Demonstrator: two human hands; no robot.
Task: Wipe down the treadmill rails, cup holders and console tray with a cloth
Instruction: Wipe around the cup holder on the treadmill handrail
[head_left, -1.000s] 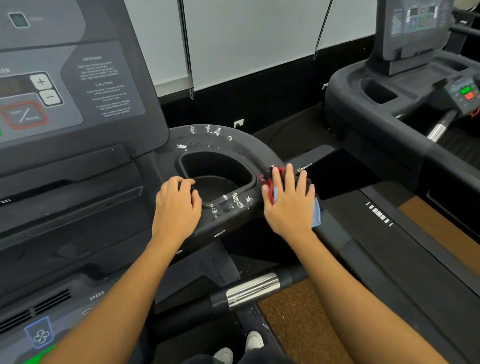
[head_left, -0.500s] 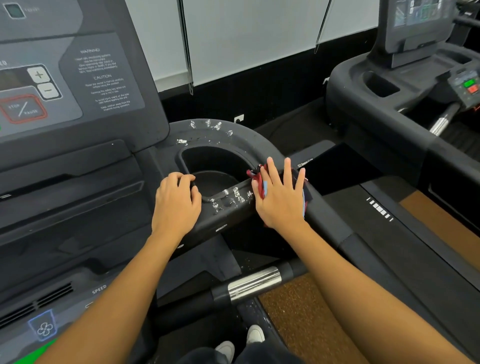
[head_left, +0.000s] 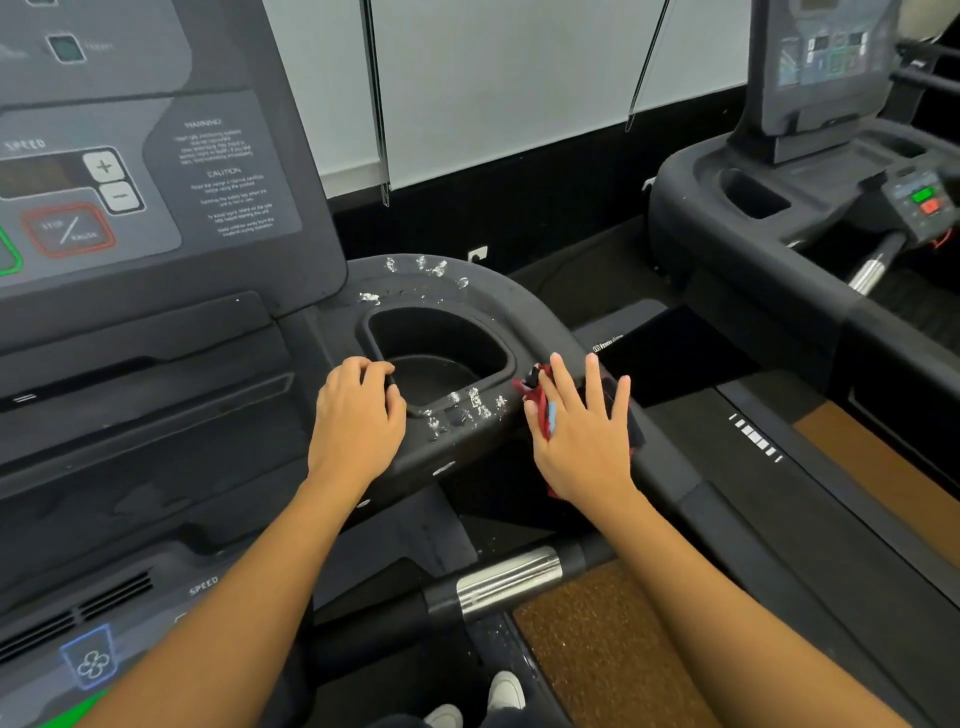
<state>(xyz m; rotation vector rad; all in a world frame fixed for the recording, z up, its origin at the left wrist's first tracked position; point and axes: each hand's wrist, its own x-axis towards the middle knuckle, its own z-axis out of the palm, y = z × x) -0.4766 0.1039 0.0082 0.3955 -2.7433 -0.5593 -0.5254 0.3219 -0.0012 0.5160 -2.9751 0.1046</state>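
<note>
Left hand (head_left: 358, 418): palm down on the treadmill body, fingers curled over the left lip of the cup holder (head_left: 441, 332), hooking its edge. Right hand (head_left: 584, 436): fingers straight and spread, palm pressing the cloth (head_left: 537, 402) flat against the rail (head_left: 535, 317) just right of the cup holder. Cloth is red with a blue patch, mostly covered by the hand, its edge showing beside the thumb. White flecks (head_left: 470, 405) lie on the front rim between the two hands; more sit on the rim behind the cup holder.
</note>
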